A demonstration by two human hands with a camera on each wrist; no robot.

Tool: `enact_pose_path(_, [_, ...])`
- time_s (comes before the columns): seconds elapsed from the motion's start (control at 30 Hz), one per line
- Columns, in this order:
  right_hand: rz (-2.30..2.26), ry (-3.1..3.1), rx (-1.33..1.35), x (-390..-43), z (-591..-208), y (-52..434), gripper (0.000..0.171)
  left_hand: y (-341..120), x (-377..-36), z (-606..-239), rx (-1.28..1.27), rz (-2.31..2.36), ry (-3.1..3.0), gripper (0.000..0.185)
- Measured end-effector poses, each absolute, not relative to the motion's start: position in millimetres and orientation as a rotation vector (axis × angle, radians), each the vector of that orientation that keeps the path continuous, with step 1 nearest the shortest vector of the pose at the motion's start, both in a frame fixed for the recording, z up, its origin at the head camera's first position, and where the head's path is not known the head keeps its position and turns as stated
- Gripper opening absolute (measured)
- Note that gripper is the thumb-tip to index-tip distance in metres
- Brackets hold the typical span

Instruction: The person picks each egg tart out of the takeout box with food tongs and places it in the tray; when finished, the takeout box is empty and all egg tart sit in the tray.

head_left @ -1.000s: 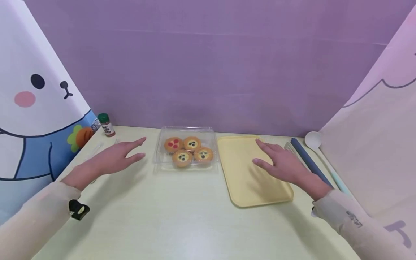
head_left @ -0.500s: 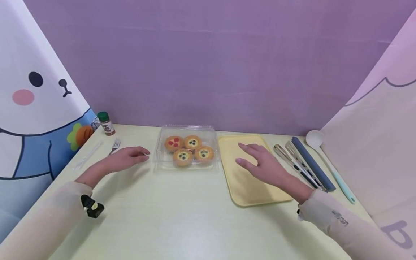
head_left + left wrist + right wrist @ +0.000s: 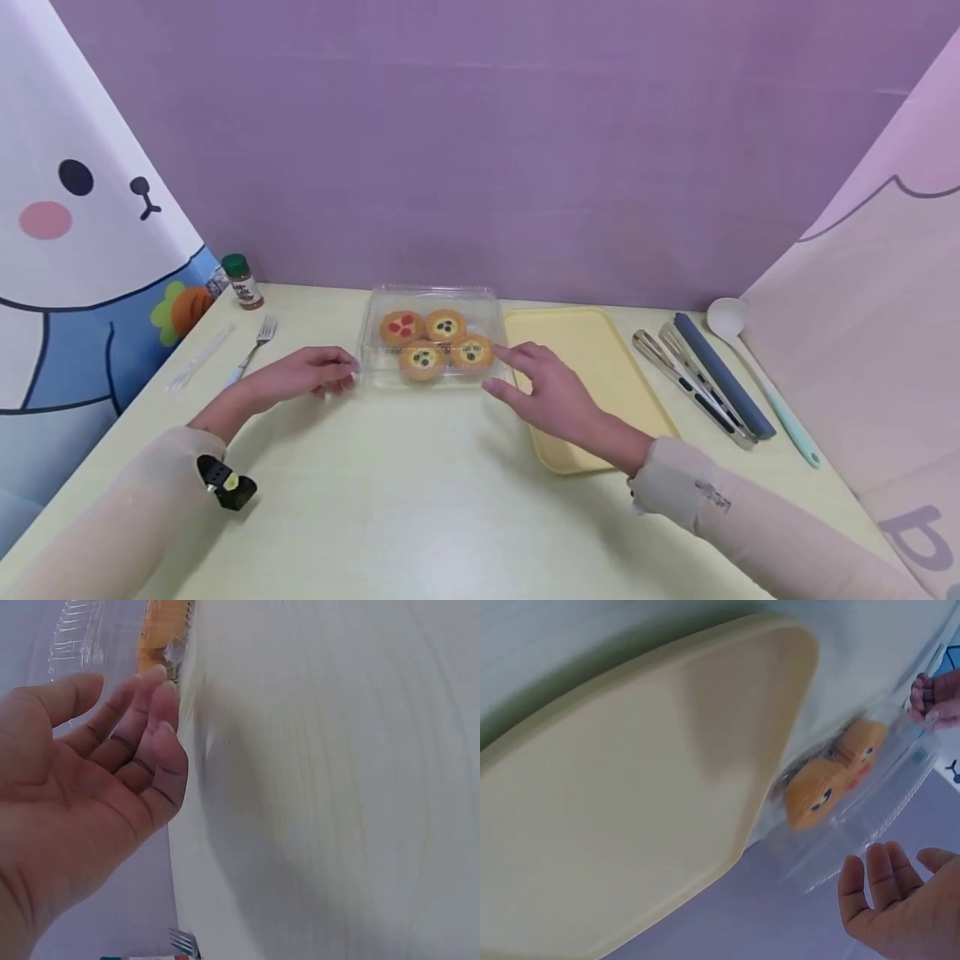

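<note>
Fingers (image 3: 337,367) of the left hand (image 3: 296,379) curl loosely at the left edge of the clear clamshell box (image 3: 431,333), about touching it but pinching nothing. The box sits mid-worktop (image 3: 420,517), lid down over four small tarts (image 3: 433,340). Fingers of the right hand (image 3: 551,396) are spread and relaxed, tips at the box's right front corner, the palm over the near left corner of the yellow tray (image 3: 600,367) just beside it. The box looks thin and springy, so an uneven squeeze could probably buckle it, skid it along the worktop or jolt the tarts together. Tongs (image 3: 690,379) lie farther right.
</note>
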State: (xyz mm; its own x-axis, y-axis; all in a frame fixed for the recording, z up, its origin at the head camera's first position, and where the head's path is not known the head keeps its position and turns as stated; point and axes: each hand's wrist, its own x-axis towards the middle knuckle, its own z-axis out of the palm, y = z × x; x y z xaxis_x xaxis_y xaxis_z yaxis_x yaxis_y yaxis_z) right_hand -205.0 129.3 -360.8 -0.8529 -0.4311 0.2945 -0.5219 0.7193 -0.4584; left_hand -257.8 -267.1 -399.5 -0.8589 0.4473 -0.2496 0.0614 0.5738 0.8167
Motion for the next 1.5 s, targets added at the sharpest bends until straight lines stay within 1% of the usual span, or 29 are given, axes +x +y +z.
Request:
enact_pose_path(0.3, [0.84, -2.673, 0.849, -208, -368, 94, 0.046, -264, -257, -399, 0.342, 1.35, 2.222, 0.041])
enact_pose_path(0.53, [0.827, -2.604, 0.903, -209, -374, 69, 0.043, -266, -256, -400, 0.332, 1.47, 2.11, 0.045])
enact_pose_path(0.8, [0.81, -2.55, 0.882, -212, -377, 43, 0.042, -269, -255, -404, 0.34, 1.517, 2.06, 0.049])
enact_pose_path(1.27, [0.712, -2.581, 0.861, -213, -380, 20, 0.039, -263, -257, -408, 0.341, 1.558, 2.031, 0.046])
enact_pose_path(1.5, [0.675, -2.538, 0.863, -215, -389, 10, 0.039, -261, -258, -409, 0.289, 1.553, 2.019, 0.041])
